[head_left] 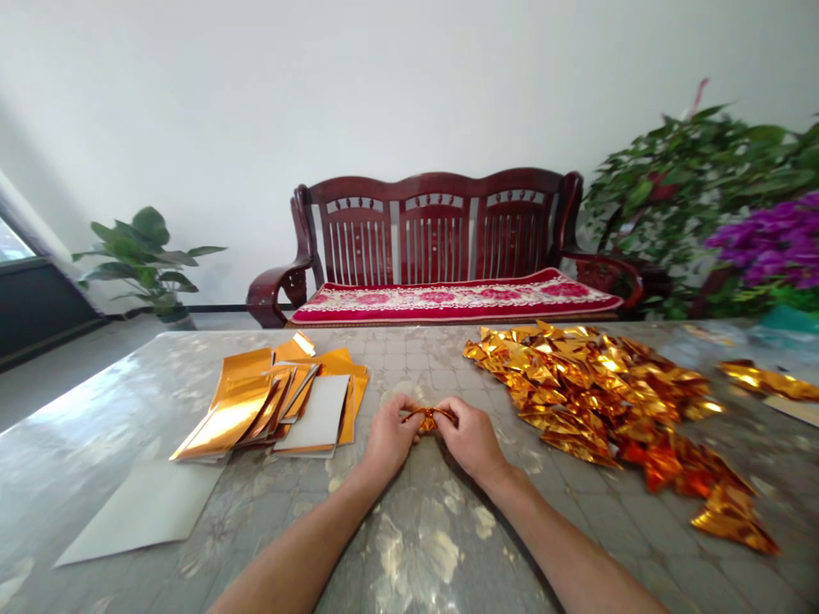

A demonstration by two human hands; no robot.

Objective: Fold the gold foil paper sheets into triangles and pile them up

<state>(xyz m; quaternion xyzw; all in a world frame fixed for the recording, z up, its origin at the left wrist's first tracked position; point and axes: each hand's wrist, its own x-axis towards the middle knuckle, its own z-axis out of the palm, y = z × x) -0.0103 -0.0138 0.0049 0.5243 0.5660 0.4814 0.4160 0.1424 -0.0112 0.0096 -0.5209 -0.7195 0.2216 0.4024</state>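
Inspection of the scene finds a white wall (409,85) behind a dark red wooden settee (435,222), which stands against it and carries a red and cream patterned seat runner (448,300). To the right of the settee are a leafy green plant (678,188) and a purple-flowering plant (774,239). To its left, a broad-leaved plant (144,256) stands in a low pot (176,320), its soil not visible from this position. In the foreground is a grey marbled bench (409,554). On the right of the bench lies a large loose heap of crumpled gold foil pieces (589,392), with a separate strip of gold foil (768,381) near the far right edge. On the left lies an untidy stack of gold foil sheets with white backing (275,405), and a plain white sheet (144,512) lies nearer the person, touching the stack's front corner. Between stack and heap, just above the bench, the left hand (390,437) and right hand (470,439) meet at a small twist of gold foil (428,418). Each grip is narrow and closed on that twist, which sits between the fingertips of both hands, its ends showing slightly on either side.
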